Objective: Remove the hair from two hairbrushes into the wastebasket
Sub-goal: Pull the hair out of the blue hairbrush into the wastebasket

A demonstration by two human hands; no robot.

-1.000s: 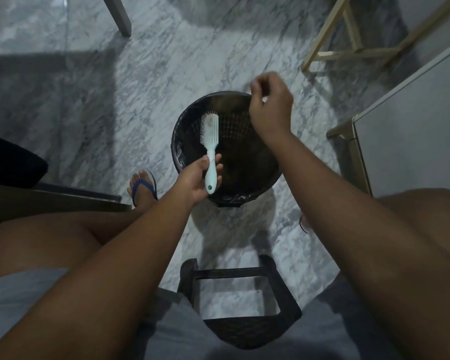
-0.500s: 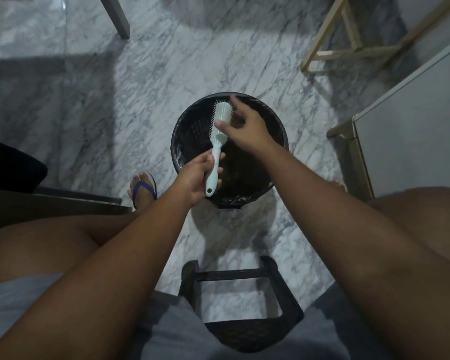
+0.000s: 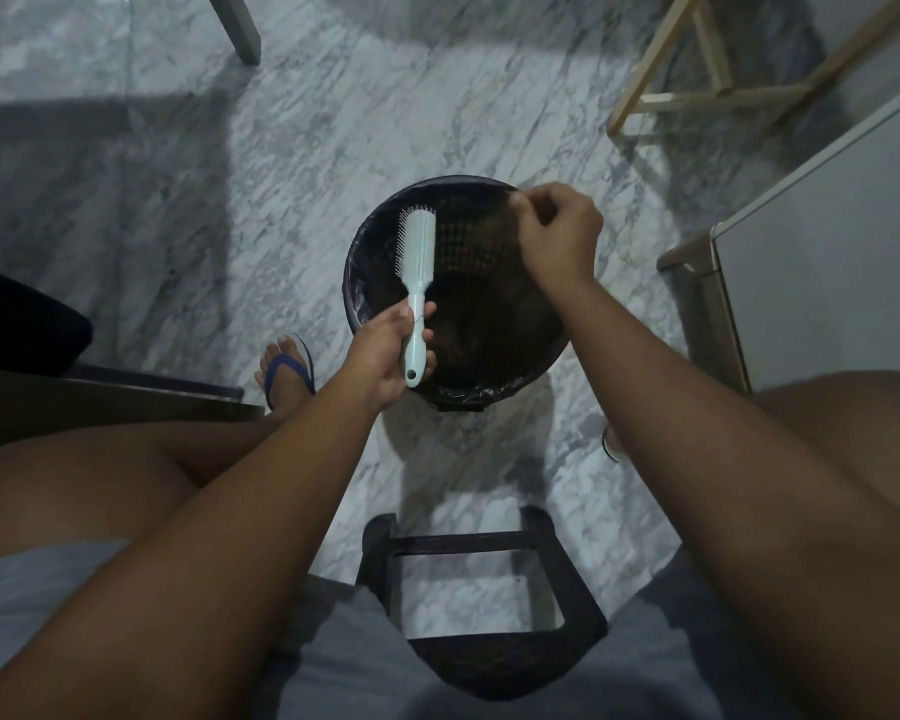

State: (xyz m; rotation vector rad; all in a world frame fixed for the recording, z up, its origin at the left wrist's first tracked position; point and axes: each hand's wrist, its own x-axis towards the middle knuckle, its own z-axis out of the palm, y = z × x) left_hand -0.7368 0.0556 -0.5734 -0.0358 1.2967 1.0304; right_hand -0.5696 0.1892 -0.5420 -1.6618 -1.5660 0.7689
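Sitting over a marble floor, the person holds a pale mint hairbrush above a round black wastebasket, which stands on the floor between the knees, a little farther out. The left hand is clenched around the lower part of the brush handle, with the hanging-hole end poking out below the fist at the near rim of the basket. The brush points away from the body, its head over the left half of the basket's opening and its bristles facing left. A thin dark strand seems to curl across the handle just above the thumb, though the dim light makes this hard to confirm.

The right hand hovers over the far right rim of the wastebasket, apart from the brush, with its fingertips pinched together; whether any hair sits between them I cannot tell. The basket is lined with a dark bag, and its inner wall shows a perforated pattern.

A foot in a blue flip-flop rests on the floor just left of the basket. Near the bottom, a dark plastic stool sits between the thighs. Pale wooden legs stand far right, and a grey panel fills the right edge.
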